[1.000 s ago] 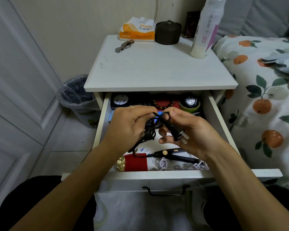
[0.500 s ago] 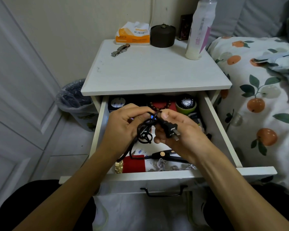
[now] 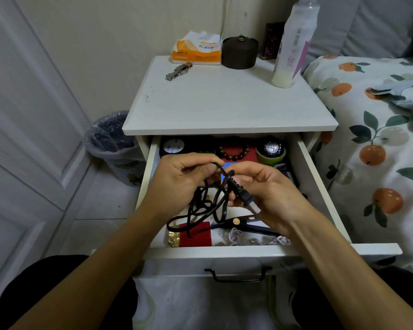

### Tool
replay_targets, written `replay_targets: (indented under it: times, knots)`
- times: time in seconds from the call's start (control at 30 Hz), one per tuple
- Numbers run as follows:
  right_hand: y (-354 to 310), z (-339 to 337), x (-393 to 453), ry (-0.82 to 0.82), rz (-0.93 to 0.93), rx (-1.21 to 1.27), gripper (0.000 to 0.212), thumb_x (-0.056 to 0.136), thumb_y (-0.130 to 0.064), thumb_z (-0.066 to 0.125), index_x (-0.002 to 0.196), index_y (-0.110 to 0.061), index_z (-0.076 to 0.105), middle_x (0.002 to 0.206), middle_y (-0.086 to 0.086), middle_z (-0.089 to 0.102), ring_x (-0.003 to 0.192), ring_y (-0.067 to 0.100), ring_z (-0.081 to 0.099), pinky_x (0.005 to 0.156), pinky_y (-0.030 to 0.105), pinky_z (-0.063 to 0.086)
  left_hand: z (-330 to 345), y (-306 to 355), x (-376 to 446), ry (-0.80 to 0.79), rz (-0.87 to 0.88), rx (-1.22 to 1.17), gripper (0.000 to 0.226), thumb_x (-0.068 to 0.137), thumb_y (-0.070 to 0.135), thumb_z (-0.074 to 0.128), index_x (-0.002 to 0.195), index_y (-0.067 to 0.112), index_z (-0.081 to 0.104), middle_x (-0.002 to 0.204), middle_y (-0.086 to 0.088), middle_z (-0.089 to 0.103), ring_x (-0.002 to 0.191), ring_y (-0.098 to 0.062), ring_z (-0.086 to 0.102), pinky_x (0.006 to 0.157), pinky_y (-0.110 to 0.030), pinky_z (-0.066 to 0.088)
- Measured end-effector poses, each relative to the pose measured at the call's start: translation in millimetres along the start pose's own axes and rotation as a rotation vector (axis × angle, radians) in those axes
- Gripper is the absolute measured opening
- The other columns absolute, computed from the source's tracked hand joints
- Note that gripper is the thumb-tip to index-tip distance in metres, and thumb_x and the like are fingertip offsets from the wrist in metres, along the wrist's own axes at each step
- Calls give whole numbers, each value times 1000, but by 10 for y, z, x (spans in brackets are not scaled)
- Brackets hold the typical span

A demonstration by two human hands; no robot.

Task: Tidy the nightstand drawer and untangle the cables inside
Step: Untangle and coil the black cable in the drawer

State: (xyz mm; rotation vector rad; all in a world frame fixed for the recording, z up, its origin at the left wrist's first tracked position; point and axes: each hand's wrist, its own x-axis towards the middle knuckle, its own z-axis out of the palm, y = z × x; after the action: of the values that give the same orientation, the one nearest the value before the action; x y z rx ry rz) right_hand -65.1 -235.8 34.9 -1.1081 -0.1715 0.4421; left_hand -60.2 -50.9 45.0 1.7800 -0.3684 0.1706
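Black cable [image 3: 209,206] right in the middle of the action, held above the open drawer [image 3: 320,186], its loops tangled and hanging down toward the drawer's contents. The left hand [image 3: 179,184] has its fingers curled around the cable near the top of the tangle, thumb pressing the cord. The right hand [image 3: 270,194] sits at three o'clock from it, fingers curled, pinching the black plug [image 3: 242,195], whose prongs point down toward five o'clock. Below the hands, at six o'clock, a black hair iron [image 3: 243,223] lies across the drawer, the cable running down to its end. At seven o'clock from the hands there's a red pouch [image 3: 196,236] with a gold fringe, and along the drawer's front edge a pale coiled cord [image 3: 255,239] stretches out. Up at twelve o'clock, at the back of the drawer, a string of brown beads [image 3: 235,153] lies on something red; at one o'clock a round green case with a watch face [image 3: 271,150]; at eleven o'clock a roll of tape [image 3: 173,146]. Further out, on the white nightstand top [image 3: 224,103]: a metal watch [image 3: 178,71], a tissue pack [image 3: 197,50], a dark lidded jar [image 3: 240,52] and a tall white bottle [image 3: 293,41]. A bin with a plastic liner [image 3: 110,139] stands at ten o'clock, a fruit-print bedspread [image 3: 379,139] at three.
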Motion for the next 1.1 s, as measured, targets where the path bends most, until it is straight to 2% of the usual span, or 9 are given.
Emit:
replay_targets:
  times: [0.17,0.27,0.37,0.5,0.6,0.73,0.9,0.97,1.1]
  knots:
    - [-17,-28,-2,43,-26,-144,20,79,-7,63,88,-16,78,84,13,72,68,20,69,76,43,50,-40,14,2,18,12,13,34,90,-7,60,94,24,72,86,1,73,77,-9,72,74,-16,55]
    - [-74,-45,-24,13,75,-40,22,80,1,60,84,-13,77,79,13,71,60,19,67,63,32,58,-43,16,6,20,28,61,32,90,-7,60,95,22,73,89,-5,72,79,-13,71,77,-20,56]
    - [-135,-46,-62,-13,96,-102,22,74,8,64,80,-11,74,69,6,67,53,18,63,59,33,59,-12,13,-6,12,-1,72,28,90,-8,59,96,15,73,85,-2,71,75,-8,69,74,-18,55]
    - [-183,-60,-79,120,-155,-400,27,90,16,52,85,-8,62,72,7,54,56,19,60,65,34,58,-92,-54,64,1,-223,126,26,91,-1,63,89,22,75,67,8,70,63,-12,62,62,-19,51]
    - [-190,-64,-77,198,-260,-558,21,90,12,56,85,-7,63,78,10,51,63,17,61,64,26,55,-164,-99,102,15,-239,220,20,90,3,66,93,20,77,72,6,73,70,-9,69,69,-18,53]
    - [-86,-50,-104,331,-338,-755,17,90,4,61,86,-12,67,74,3,63,66,22,65,65,44,58,-125,-127,83,15,-265,288,24,91,7,66,84,29,74,66,9,70,70,-3,66,75,-22,51]
    - [24,-17,-58,679,-766,-1168,20,83,1,53,86,-8,70,67,-5,59,60,7,53,59,12,39,-53,-148,68,84,-411,163,18,96,5,58,93,16,73,65,1,66,45,-6,54,48,-22,49]
    - [-31,-110,-57,730,-617,-1101,24,84,0,49,81,-13,70,56,-9,55,52,6,55,53,12,39,-88,-131,79,144,-413,79,22,97,2,55,90,15,70,64,1,65,44,-8,54,47,-22,51]
    - [-91,-188,-71,662,-60,-663,29,94,-3,47,86,-16,71,50,2,60,40,17,57,50,34,56,-199,-91,71,82,-286,147,26,94,-1,58,87,21,71,67,0,68,52,-15,59,53,-22,52]
